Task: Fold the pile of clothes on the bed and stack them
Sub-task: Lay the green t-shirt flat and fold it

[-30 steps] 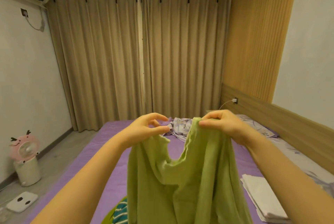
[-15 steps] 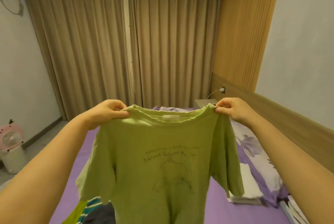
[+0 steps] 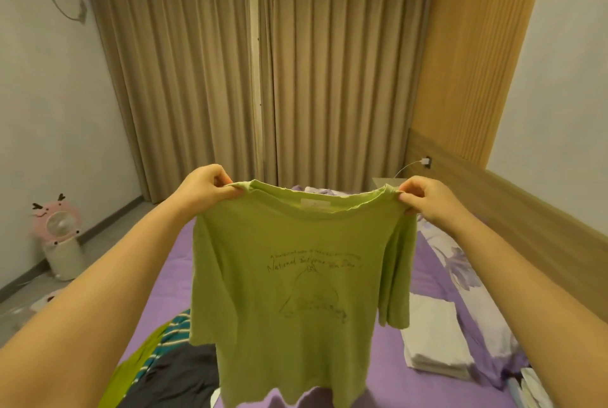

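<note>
A light green T-shirt (image 3: 296, 295) with a dark line drawing and writing hangs spread out in the air over the purple bed (image 3: 378, 371). My left hand (image 3: 207, 188) pinches its left shoulder and my right hand (image 3: 424, 198) pinches its right shoulder, so the collar is stretched between them. Below on the left lies a pile of clothes (image 3: 167, 365): a striped teal piece, a bright green one and a dark grey one, partly hidden by the shirt. A stack of folded white cloth (image 3: 434, 338) lies on the bed to the right.
A wooden headboard (image 3: 513, 210) runs along the right with a charger plugged in. Patterned pillows (image 3: 457, 262) lie beside it. Beige curtains (image 3: 263, 62) cover the far wall. A pink fan (image 3: 59, 236) stands on the floor at the left.
The shirt was bunched between my hands a second ago. My hands have moved apart and now hold it open by the shoulders, a little higher than half a second ago.
</note>
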A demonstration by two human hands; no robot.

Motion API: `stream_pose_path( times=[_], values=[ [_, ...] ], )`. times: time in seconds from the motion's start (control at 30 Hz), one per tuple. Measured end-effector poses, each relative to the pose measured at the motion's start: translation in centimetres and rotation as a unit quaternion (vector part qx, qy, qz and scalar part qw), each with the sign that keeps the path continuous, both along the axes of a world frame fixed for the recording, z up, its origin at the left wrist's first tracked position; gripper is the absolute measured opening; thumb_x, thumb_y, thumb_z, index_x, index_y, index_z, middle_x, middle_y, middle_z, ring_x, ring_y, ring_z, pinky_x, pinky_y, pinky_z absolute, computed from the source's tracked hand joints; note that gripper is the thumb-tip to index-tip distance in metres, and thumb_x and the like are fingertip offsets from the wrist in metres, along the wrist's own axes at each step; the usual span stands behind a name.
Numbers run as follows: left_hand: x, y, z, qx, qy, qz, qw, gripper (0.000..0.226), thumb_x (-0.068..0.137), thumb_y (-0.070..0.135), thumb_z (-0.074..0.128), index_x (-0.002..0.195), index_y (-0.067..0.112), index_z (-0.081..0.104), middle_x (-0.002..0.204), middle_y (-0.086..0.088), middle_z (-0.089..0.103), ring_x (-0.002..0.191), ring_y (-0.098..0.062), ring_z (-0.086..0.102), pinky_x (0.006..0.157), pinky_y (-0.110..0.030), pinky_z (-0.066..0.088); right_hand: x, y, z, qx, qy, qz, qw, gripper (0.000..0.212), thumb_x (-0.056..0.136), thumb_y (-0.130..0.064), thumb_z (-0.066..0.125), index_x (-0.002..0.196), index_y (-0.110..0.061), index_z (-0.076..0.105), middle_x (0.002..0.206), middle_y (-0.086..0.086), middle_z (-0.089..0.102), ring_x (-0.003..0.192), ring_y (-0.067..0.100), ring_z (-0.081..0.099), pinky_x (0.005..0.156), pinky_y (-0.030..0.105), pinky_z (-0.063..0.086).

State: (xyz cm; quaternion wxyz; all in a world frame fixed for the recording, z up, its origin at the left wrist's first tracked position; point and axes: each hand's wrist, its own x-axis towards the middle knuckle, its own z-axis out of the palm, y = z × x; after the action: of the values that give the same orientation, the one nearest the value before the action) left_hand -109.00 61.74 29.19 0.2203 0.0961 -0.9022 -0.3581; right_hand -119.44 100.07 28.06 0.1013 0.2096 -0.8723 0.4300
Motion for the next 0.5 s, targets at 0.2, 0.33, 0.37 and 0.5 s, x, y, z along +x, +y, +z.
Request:
stream_pose_path(
  times=[0.2, 0.33, 0.37, 0.5],
  values=[
    [1.6, 0.6, 0.0, 0.018, 0.018, -0.023, 0.999, 0.015, 0.091, 0.03, 0.063, 0.088, 0.016, 0.066, 0.083, -0.007, 0.068, 0.075, -0.016, 0.059, 0.07, -0.036, 0.051, 0.6, 1.0, 0.4, 0.083, 0.069, -0.026, 0.994, 0.007, 0.09, -0.015, 0.061, 0.091, -0.008, 0.063, 0.086, 0.006, 0.065, 0.081, 0.023, 0.059, 0.071, 0.034, 0.046],
    [2.5, 1.5, 2.4, 0.076, 0.088, -0.04, 0.992, 0.011, 0.092, 0.029, 0.062, 0.087, 0.02, 0.066, 0.079, -0.003, 0.068, 0.067, -0.009, 0.06, 0.065, -0.025, 0.051, 1.2, 1.1, 2.3, 0.025, 0.185, -0.049, 0.981, 0.011, 0.095, -0.018, 0.052, 0.101, -0.01, 0.057, 0.085, 0.002, 0.058, 0.078, 0.022, 0.052, 0.068, 0.036, 0.041],
    [2.9, 1.6, 3.2, 0.085, 0.106, -0.043, 0.99, 0.01, 0.092, 0.029, 0.062, 0.085, 0.022, 0.066, 0.078, -0.004, 0.068, 0.064, -0.007, 0.06, 0.063, -0.024, 0.052, 1.4, 1.2, 2.8, 0.009, 0.209, -0.055, 0.976, 0.012, 0.096, -0.019, 0.051, 0.104, -0.011, 0.056, 0.084, 0.002, 0.057, 0.076, 0.021, 0.051, 0.066, 0.035, 0.039],
    [3.8, 1.8, 5.6, 0.073, 0.126, -0.052, 0.988, 0.008, 0.09, 0.031, 0.064, 0.084, 0.027, 0.067, 0.077, -0.001, 0.07, 0.064, -0.006, 0.061, 0.062, -0.022, 0.053, 1.4, 1.4, 3.7, -0.042, 0.262, -0.047, 0.963, 0.014, 0.097, -0.021, 0.051, 0.107, -0.012, 0.056, 0.077, 0.006, 0.057, 0.068, 0.023, 0.05, 0.064, 0.03, 0.034]
  ],
)
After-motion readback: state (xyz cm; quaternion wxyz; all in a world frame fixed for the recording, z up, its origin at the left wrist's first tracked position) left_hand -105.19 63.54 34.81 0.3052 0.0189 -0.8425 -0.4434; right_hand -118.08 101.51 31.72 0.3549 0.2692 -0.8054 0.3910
